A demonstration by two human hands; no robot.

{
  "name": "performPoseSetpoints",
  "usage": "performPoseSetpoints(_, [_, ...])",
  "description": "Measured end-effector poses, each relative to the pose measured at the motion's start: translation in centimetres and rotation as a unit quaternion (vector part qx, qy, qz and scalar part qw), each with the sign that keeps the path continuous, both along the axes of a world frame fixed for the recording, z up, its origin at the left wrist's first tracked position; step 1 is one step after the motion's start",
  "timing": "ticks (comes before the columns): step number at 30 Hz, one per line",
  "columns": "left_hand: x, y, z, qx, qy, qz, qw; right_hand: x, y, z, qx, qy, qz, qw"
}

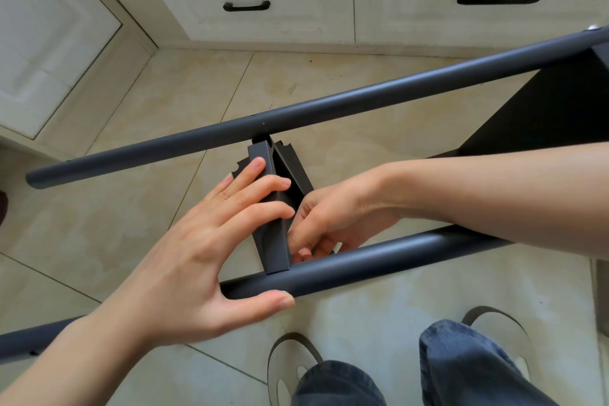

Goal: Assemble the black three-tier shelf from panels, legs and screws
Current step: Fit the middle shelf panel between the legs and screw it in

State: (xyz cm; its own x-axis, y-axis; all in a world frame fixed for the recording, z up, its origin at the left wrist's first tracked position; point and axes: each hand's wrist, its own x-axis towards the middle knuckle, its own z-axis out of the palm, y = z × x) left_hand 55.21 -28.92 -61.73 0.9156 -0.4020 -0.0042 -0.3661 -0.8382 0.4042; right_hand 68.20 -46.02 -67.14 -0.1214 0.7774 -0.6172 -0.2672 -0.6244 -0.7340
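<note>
Two dark round legs cross the view at a slant: the far leg (329,105) and the near leg (379,264). Between them stands a black shelf panel (272,241), seen edge-on, its notched corners toward the far leg. My left hand (204,241) lies on the panel's left face with straight fingers, and its thumb sits under the near leg. My right hand (329,224) reaches in from the right, fingers curled at the joint of panel and near leg; what they pinch is hidden. Another black panel (543,115) is fixed between the legs at the right.
Pale cabinets with two black drawer handles (246,6) stand along the far side of the tiled floor (329,76). My jeans-clad knees (461,369) and slippers are at the bottom edge.
</note>
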Motion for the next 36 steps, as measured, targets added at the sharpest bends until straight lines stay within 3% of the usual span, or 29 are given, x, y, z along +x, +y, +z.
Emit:
performPoseSetpoints(7, [0.00,-0.03,0.08,-0.008,0.002,0.001,1.000,0.37,-0.14,0.11,0.009,0.049,-0.003,0.999])
performPoseSetpoints(15, [0.05,0.06,0.01,-0.006,0.002,0.001,1.000,-0.03,0.13,-0.17,0.008,-0.004,0.000,1.000])
performPoseSetpoints(20, [0.04,0.06,-0.03,-0.008,-0.001,0.000,1.000,0.29,-0.19,0.03,0.015,0.049,-0.014,0.999])
performPoseSetpoints(27, [0.07,0.09,-0.01,-0.010,0.003,0.003,1.000,0.52,-0.26,-0.12,0.013,0.009,-0.003,1.000])
performPoseSetpoints(36, [0.03,0.00,-0.01,-0.009,0.001,-0.001,1.000,0.10,-0.37,-0.12,0.049,0.044,-0.018,0.998])
